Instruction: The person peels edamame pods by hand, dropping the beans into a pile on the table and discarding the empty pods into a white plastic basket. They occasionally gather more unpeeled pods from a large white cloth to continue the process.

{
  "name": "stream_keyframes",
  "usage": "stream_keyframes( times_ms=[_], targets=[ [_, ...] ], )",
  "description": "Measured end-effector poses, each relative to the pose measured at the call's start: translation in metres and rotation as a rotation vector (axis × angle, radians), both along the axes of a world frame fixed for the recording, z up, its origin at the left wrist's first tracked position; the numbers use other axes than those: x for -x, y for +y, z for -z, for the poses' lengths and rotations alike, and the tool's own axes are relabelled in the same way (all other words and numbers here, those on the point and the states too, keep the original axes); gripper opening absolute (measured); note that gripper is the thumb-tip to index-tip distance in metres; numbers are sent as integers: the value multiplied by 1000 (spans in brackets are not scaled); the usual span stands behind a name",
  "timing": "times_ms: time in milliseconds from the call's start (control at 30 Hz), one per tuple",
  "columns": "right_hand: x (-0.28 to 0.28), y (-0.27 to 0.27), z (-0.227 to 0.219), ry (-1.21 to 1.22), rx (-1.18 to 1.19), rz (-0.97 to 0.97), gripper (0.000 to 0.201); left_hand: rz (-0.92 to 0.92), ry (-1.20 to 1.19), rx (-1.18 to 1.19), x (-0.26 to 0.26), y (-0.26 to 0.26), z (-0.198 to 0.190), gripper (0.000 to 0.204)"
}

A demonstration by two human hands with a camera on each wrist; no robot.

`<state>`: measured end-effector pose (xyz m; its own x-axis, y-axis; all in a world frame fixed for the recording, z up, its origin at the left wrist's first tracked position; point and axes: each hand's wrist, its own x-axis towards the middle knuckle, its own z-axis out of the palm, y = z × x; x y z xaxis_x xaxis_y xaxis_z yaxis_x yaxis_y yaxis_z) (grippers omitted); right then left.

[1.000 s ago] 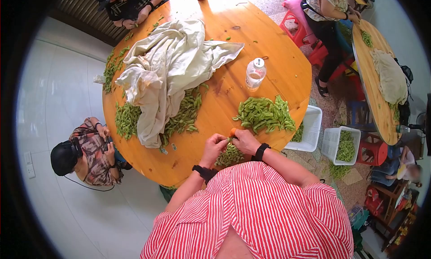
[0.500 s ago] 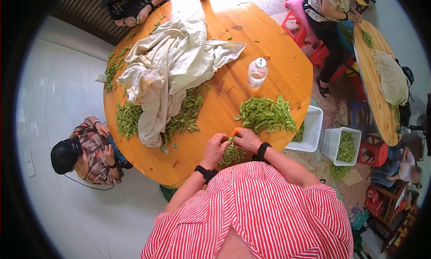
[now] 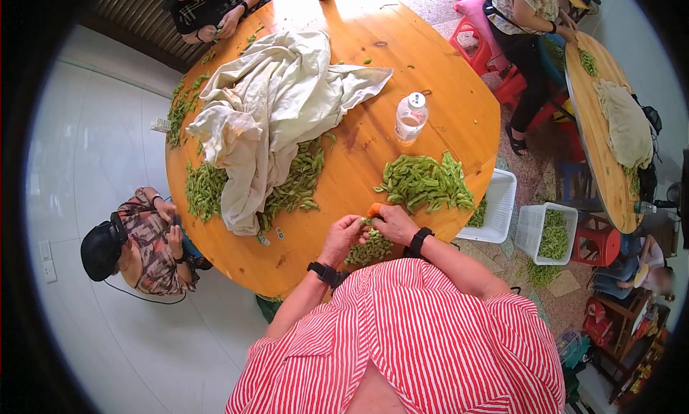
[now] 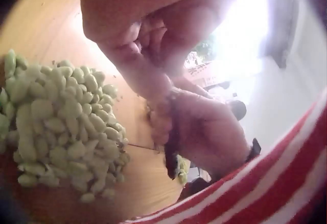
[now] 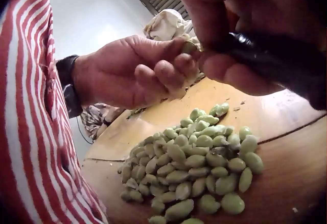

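My left hand (image 3: pixel 343 236) and right hand (image 3: pixel 395 224) meet fingertip to fingertip at the near table edge. A small green bean pod (image 5: pixel 189 47) is pinched between the left thumb and fingers, and the right fingertips close on it from the other side. Something orange (image 3: pixel 374 209) wraps a digit of the right hand. A dark, shiny strip (image 5: pixel 276 55) lies along that hand in the right wrist view. Just below both hands is a heap of shelled green beans (image 5: pixel 189 168), seen also in the left wrist view as a pale bean pile (image 4: pixel 66 127).
A mound of green pods (image 3: pixel 423 184) lies ahead of my right hand, a plastic bottle (image 3: pixel 410 120) behind it. A crumpled cloth (image 3: pixel 273 98) covers more pods at left. White baskets (image 3: pixel 502 206) stand beyond the right edge. Other people are around the table.
My hands stay over the bean heap. The left hand came in close against the right, then drew back slightly to the left; its fingers have shifted around the pod.
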<state>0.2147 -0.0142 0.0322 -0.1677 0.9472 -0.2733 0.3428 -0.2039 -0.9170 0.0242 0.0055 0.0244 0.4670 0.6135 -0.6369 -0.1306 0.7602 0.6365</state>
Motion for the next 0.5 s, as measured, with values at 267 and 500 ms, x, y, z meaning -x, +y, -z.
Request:
stream_keyframes(
  times_ms=[267, 500],
  targets=[
    [2, 0, 1, -20, -29, 14, 23, -64, -48, 34, 3, 1, 10, 16],
    [2, 3, -6, 25, 8, 62, 27, -49, 79, -103, -3, 3, 0, 12]
  ],
)
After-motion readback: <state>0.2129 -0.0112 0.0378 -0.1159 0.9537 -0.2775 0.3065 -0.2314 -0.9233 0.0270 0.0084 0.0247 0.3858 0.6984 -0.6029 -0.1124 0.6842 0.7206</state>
